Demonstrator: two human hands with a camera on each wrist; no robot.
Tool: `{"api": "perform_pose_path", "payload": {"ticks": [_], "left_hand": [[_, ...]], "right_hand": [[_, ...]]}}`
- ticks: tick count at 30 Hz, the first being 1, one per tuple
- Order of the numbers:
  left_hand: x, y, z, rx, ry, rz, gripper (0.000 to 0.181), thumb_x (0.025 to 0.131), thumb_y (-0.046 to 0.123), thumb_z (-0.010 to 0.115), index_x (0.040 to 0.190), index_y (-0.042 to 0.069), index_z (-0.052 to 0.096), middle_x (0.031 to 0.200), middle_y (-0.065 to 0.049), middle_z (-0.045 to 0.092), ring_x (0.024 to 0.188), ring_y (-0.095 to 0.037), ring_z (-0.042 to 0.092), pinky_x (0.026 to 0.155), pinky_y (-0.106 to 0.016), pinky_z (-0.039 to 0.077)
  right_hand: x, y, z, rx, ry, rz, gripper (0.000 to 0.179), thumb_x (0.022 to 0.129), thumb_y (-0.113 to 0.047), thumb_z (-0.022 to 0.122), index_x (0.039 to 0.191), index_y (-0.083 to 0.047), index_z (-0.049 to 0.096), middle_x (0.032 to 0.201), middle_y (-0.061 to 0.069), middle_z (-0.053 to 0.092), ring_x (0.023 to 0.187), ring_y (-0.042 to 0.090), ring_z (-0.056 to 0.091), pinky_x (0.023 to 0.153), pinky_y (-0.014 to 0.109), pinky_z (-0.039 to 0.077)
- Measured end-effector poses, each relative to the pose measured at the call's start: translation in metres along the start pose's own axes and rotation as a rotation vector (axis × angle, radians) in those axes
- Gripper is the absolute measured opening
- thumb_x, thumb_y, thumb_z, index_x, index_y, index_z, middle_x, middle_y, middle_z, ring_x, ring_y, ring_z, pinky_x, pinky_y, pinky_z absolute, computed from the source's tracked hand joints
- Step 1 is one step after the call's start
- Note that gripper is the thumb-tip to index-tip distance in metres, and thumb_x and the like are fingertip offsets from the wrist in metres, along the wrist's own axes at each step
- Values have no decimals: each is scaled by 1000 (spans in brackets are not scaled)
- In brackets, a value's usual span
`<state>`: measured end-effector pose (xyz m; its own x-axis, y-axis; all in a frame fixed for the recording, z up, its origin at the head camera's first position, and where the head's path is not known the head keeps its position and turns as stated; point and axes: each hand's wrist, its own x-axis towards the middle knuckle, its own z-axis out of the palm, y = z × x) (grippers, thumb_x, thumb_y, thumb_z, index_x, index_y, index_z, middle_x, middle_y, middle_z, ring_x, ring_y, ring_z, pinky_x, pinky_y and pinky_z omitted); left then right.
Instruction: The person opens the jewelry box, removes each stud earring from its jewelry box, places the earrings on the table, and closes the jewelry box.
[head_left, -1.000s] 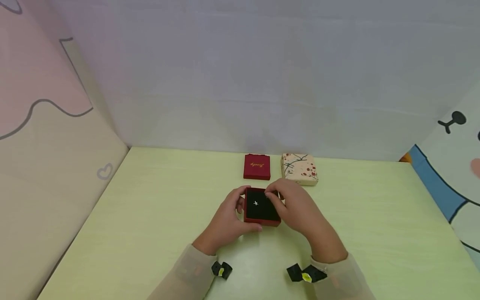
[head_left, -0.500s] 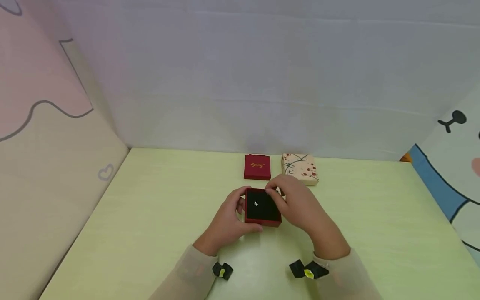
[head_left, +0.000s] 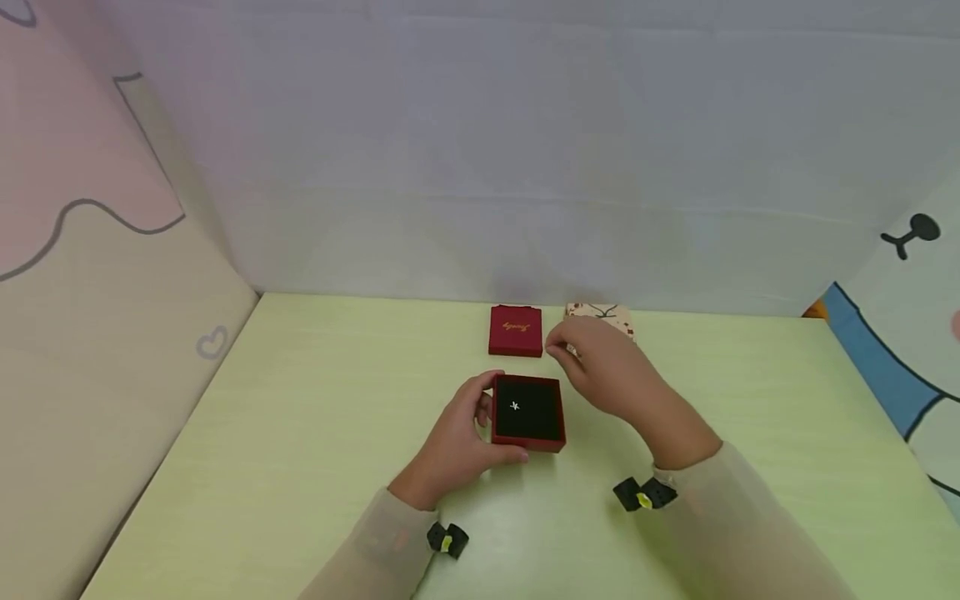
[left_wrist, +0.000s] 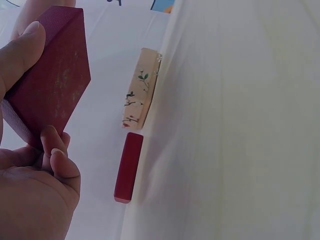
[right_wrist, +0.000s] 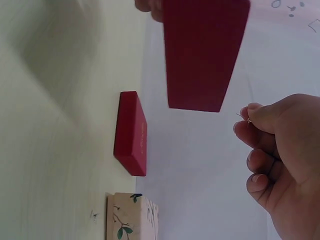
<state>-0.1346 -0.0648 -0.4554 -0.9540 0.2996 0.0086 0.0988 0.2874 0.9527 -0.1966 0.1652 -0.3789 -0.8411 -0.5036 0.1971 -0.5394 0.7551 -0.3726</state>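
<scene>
Gripping the open red box above the table with curled thumb and fingers of the left hand, with a white star-shaped piece on its black insert. Pinching a tiny shiny piece between thumb and forefinger of the right hand, apart from the box, with a gold-lettered flat red piece and a floral box beyond, side by side on the table by the wall.

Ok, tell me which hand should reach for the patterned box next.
Likely the right hand: it's nearer the patterned box, though pinching a tiny object; the left hand holds the red box.
</scene>
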Motion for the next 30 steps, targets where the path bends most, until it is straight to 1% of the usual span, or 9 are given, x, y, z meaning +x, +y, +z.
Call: {"api": "perform_pose_path", "payload": {"ticks": [4, 9, 14, 22, 26, 30], "left_hand": [[1, -1, 0, 20, 2, -6, 98, 74, 27, 96, 154, 12, 41, 115, -4, 54, 104, -22, 50, 85, -41, 49], [1, -1, 1, 21, 2, -9, 98, 74, 28, 96, 153, 12, 41, 116, -4, 54, 106, -22, 50, 87, -42, 50], [0, -2, 1, 19, -1, -15, 97, 75, 29, 95, 154, 12, 41, 116, -3, 54, 107, -23, 50, 87, -42, 50], [0, -4, -3, 18, 13, -4, 98, 74, 29, 96, 153, 15, 41, 116, -1, 55, 106, -22, 51, 85, -39, 50], [0, -4, -4, 13, 7, 2, 97, 74, 28, 96, 153, 13, 41, 115, -3, 55, 106, -23, 50, 86, -40, 50], [1, -4, -4, 9, 4, 5, 97, 74, 28, 96, 153, 13, 41, 114, -3, 55, 106, -23, 50, 87, -43, 50]], "right_hand": [[10, 4, 5, -41, -84, 29, 14, 101, -17, 69, 110, -8, 72, 101, 3, 69, 95, 23, 63, 90, 43, 54], [19, 11, 11, -72, -153, 51, 12, 100, -16, 70, 109, -8, 73, 98, 2, 67, 92, 22, 61, 89, 42, 54], [28, 13, 15, -63, -203, 81, 12, 100, -17, 70, 109, -10, 72, 98, 2, 66, 91, 22, 59, 89, 41, 54], [49, 16, 27, -17, -242, 137, 13, 103, -19, 65, 110, -10, 71, 100, 2, 67, 90, 22, 60, 91, 41, 53], [52, 18, 36, -31, -294, 164, 12, 103, -21, 66, 109, -12, 71, 96, 0, 66, 88, 21, 59, 87, 38, 53], [51, 21, 43, -62, -347, 165, 11, 101, -20, 68, 109, -12, 71, 96, 0, 66, 88, 21, 58, 86, 38, 53]]}}
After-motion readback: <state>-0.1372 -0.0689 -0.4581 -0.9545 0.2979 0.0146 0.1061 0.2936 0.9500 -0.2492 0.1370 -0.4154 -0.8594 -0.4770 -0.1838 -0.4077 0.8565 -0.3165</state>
